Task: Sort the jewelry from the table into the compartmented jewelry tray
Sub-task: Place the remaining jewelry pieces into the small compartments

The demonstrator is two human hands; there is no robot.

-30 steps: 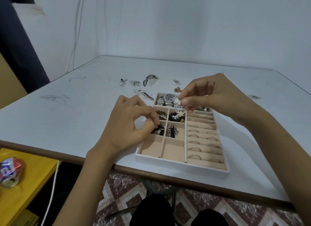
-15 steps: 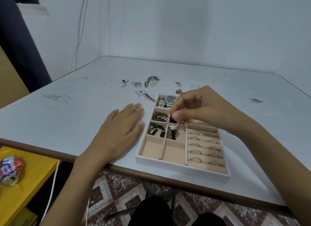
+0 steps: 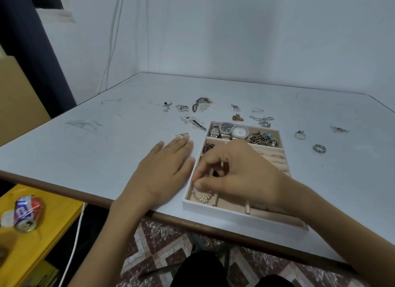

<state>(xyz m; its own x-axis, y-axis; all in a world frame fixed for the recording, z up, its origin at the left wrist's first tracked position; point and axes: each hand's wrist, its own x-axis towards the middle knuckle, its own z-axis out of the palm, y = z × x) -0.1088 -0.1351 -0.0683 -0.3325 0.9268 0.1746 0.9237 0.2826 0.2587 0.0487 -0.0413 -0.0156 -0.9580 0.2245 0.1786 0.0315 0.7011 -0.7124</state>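
white table: right hand fingers pinch pearl bracelet in tray; left hand flat.

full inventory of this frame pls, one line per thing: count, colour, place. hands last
compartmented jewelry tray: 1, white with beige lining, near table edge
wristwatches: 2, silver, dark and white dials, tray's far compartment
beaded bracelet pile: 1, mixed colours, right of watches
pearl bracelet: 1, white, tray's near-left compartment
silver rings: 2, on table right of tray
loose jewelry pieces: several, silver and gold, table beyond tray
white table: 1
crushed soda can: 1, red-blue-white, yellow surface lower left
left hand: flat on table beside tray
right hand: fingertips pinching pearl bracelet
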